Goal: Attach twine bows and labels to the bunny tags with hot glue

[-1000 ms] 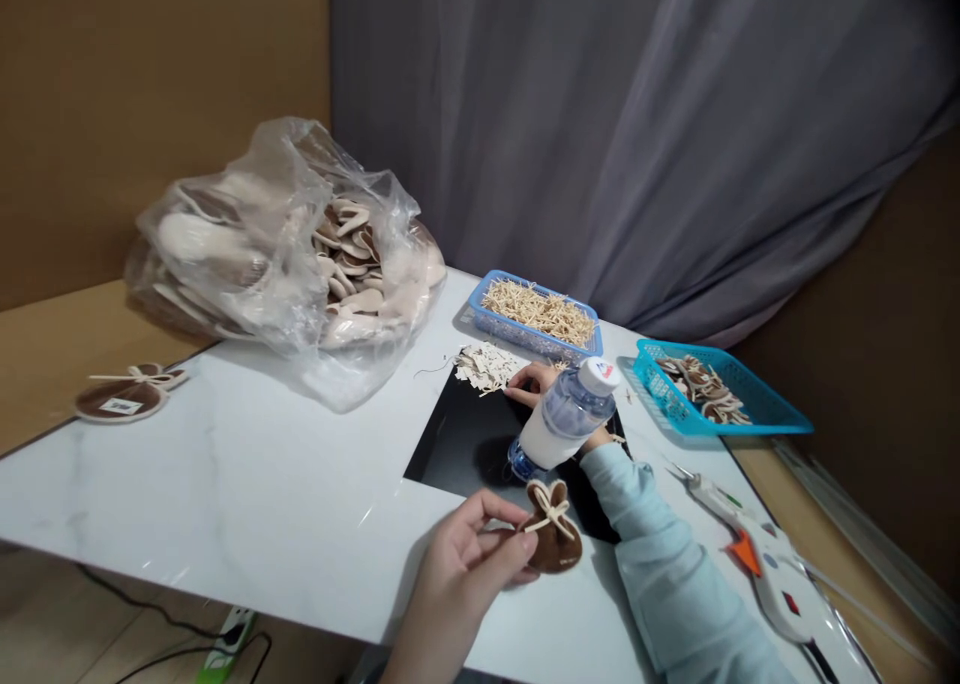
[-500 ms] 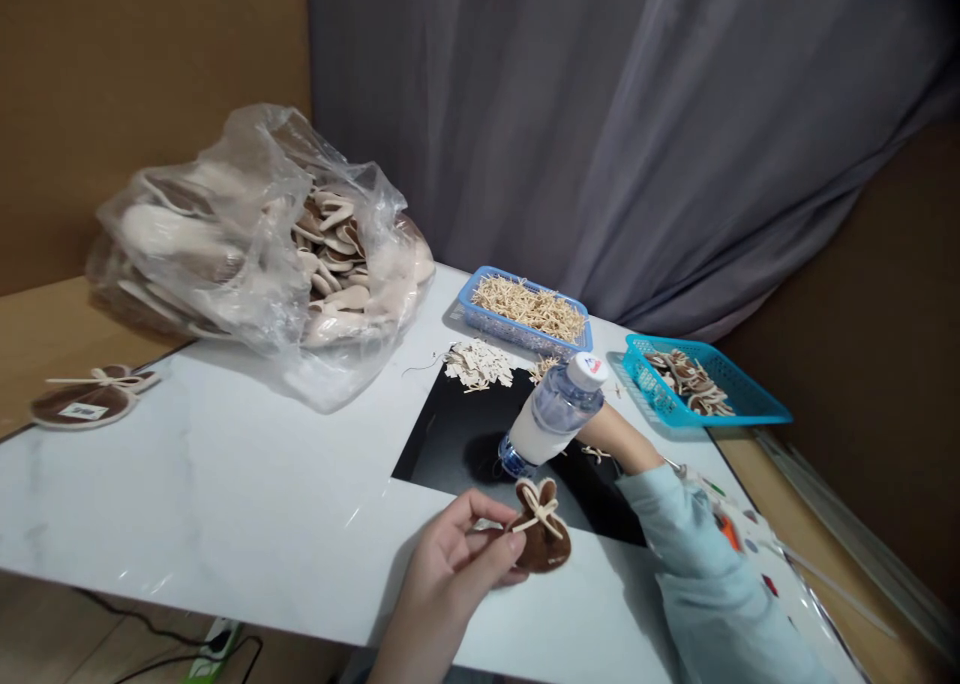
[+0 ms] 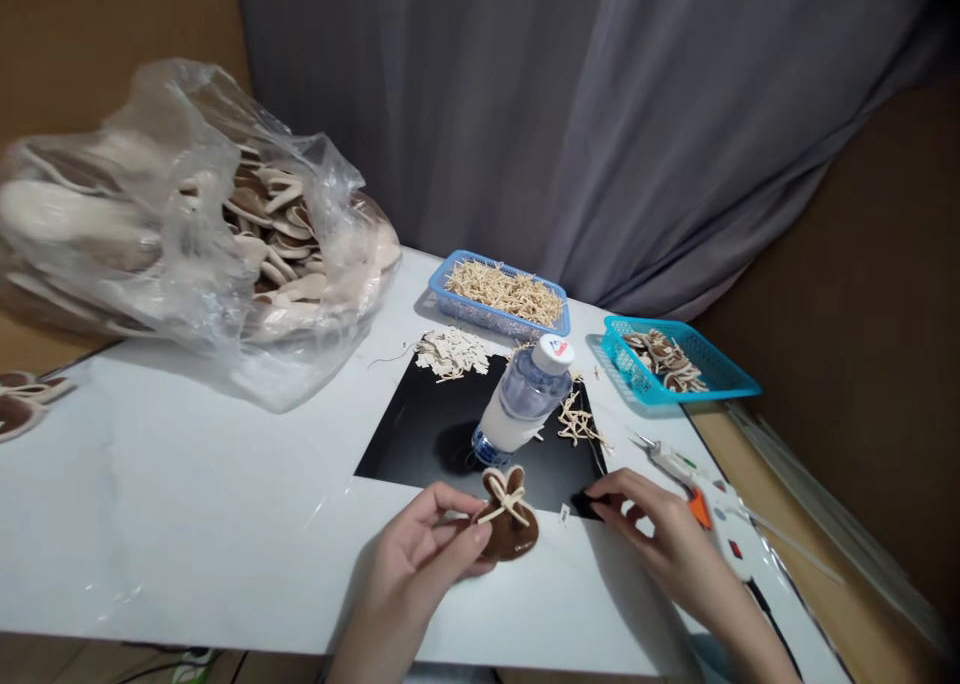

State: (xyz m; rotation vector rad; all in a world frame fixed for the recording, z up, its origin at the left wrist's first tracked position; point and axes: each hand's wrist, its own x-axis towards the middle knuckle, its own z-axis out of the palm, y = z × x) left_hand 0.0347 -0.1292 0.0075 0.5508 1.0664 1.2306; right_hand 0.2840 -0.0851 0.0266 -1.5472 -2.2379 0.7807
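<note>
My left hand pinches a small brown rabbit-head-shaped felt piece by its left edge, between thumb and fingers. Pale edging outlines its ears, and a cream cord bow sits below them. Over the lower right corner of a black mat, the thumb and fingers of my right hand are closed together. Just left of those fingertips is a tiny white tag with dark print. Whatever lies between the right fingers is too dark to make out. A clear bottle with a white cap stands on the mat beyond both hands.
A plastic bag of brown felt pieces fills the left. Behind the mat are white scraps and a blue basket of cord bows. Loose bows, a turquoise basket and a white glue gun lie to the right.
My right hand has come back from behind the bottle to the mat's near right corner. The white tag now shows beside its fingers. My left hand still holds the rabbit piece. The view has shifted right.
</note>
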